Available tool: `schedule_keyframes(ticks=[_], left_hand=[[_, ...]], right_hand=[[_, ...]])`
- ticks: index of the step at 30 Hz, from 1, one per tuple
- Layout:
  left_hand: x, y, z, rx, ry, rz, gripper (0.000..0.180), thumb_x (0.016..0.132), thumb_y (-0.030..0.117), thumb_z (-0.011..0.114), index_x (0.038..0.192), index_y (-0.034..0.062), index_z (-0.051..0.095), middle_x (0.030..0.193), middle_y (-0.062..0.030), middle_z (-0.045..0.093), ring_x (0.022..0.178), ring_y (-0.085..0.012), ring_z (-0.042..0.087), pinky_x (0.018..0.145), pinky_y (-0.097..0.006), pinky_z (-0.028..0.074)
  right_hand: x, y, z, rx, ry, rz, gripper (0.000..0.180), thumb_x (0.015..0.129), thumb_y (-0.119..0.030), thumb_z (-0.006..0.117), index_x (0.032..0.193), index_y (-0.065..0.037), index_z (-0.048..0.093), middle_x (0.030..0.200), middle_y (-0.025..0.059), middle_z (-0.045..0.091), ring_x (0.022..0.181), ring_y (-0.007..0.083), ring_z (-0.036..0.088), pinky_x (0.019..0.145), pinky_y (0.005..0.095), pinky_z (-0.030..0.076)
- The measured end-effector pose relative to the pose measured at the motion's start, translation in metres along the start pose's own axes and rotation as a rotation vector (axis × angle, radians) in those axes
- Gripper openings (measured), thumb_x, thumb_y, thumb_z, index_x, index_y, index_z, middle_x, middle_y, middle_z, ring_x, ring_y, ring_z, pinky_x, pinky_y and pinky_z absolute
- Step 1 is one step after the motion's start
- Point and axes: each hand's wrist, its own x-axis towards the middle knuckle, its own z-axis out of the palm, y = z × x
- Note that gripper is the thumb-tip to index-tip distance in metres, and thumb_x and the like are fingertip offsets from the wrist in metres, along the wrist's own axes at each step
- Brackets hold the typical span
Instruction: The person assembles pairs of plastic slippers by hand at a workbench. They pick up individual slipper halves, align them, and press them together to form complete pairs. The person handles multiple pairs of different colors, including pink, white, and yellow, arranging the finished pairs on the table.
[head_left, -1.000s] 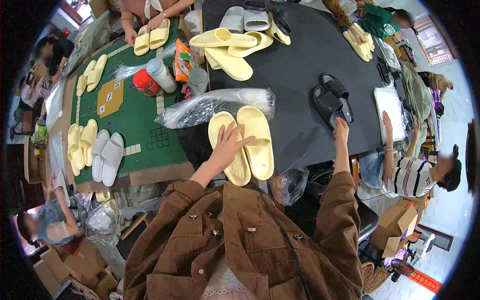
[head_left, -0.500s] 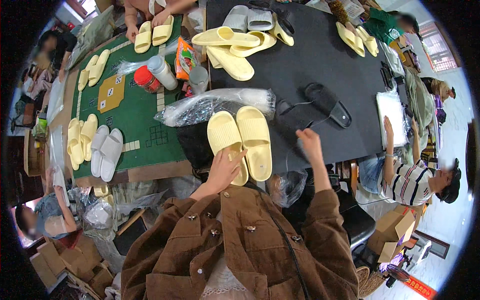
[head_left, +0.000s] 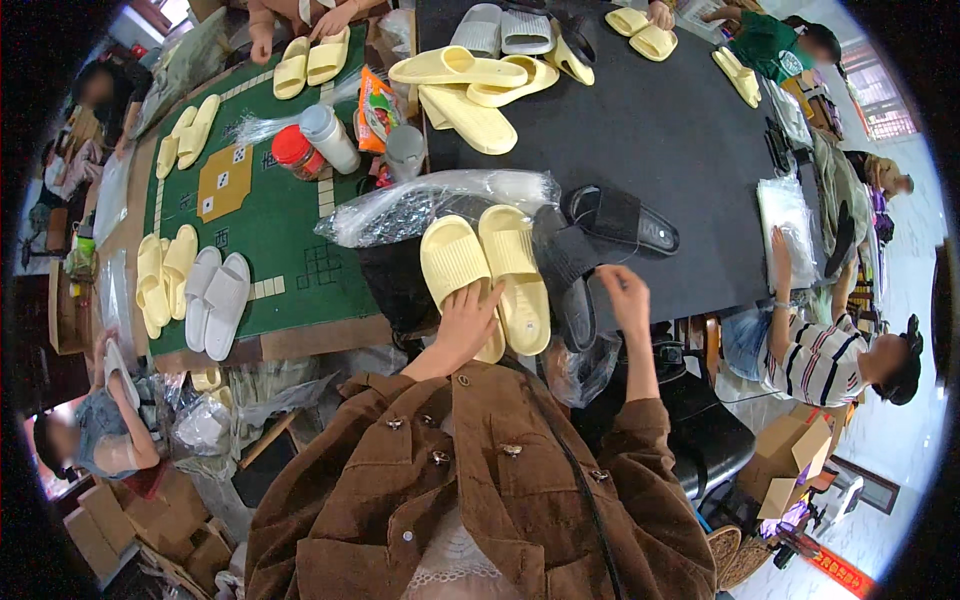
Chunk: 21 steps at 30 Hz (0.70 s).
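A pair of yellow slippers (head_left: 524,290) lies side by side at the table's near edge, toes away from me. My left hand (head_left: 468,318) rests on the left one, fingers spread across its strap, one reaching to the other slipper. To their right is a pair of black slippers: one (head_left: 575,285) points toward me, the other (head_left: 655,232) lies crosswise beyond it. A thin strand shows between them. Just right of the nearer black slipper, my right hand (head_left: 626,297) is raised with its fingers pinched together; whatever is between them is too small to make out.
Clear plastic bags (head_left: 440,205) lie beyond the yellow slippers. Farther off are stacked yellow slippers (head_left: 470,115), a white bottle (head_left: 328,138) and a red-lidded jar (head_left: 296,150). Grey slippers (head_left: 215,305) lie left on the green mat (head_left: 290,215). Co-workers sit around the table.
The black slippers have come left and nearer, against the yellow pair. My right hand stays near its place. A co-worker's hand now holds yellow slippers at the far right side.
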Motion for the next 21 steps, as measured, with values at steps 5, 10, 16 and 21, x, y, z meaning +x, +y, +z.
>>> schedule_keyframes(ticks=[5, 10, 16, 21], left_hand=[[0.001, 0.001, 0.005, 0.048, -0.005, 0.001, 0.062, 0.078, 0.027, 0.065, 0.134, 0.0112, 0.040, 0.114, -0.0170, 0.045, 0.111, -0.0344, 0.043, 0.089, -0.046, 0.037], [0.004, 0.002, 0.010, 0.023, -0.023, -0.044, 0.056, 0.081, 0.030, 0.063, 0.130, 0.0109, 0.044, 0.113, -0.0177, 0.047, 0.111, -0.0340, 0.043, 0.089, -0.047, 0.037], [0.006, -0.003, 0.003, -0.013, -0.009, -0.058, 0.048, 0.079, 0.026, 0.063, 0.122, 0.0100, 0.050, 0.112, -0.0163, 0.048, 0.109, -0.0322, 0.046, 0.089, -0.046, 0.037], [0.006, -0.005, 0.004, 0.019, -0.013, -0.047, 0.042, 0.074, 0.020, 0.065, 0.113, 0.0078, 0.054, 0.110, -0.0148, 0.049, 0.106, -0.0315, 0.047, 0.086, -0.045, 0.037]], right_hand=[[0.040, 0.035, -0.028, -0.497, 0.190, -0.058, 0.045, 0.077, -0.021, 0.071, 0.117, -0.005, 0.055, 0.112, 0.0142, 0.058, 0.106, 0.0312, 0.055, 0.086, 0.0396, 0.046], [0.071, 0.034, -0.018, -0.680, 0.019, 0.012, 0.041, 0.078, -0.028, 0.069, 0.107, -0.001, 0.058, 0.105, 0.0165, 0.059, 0.097, 0.0352, 0.057, 0.079, 0.0427, 0.046], [0.039, 0.014, 0.002, -0.414, -0.151, -0.070, 0.026, 0.081, -0.023, 0.064, 0.087, 0.002, 0.059, 0.088, 0.0198, 0.062, 0.080, 0.0370, 0.061, 0.070, 0.0422, 0.047], [-0.011, 0.034, 0.027, -0.113, -0.196, 0.054, 0.033, 0.083, -0.010, 0.045, 0.110, -0.001, 0.060, 0.095, 0.0148, 0.065, 0.087, 0.0314, 0.061, 0.076, 0.0350, 0.046]])
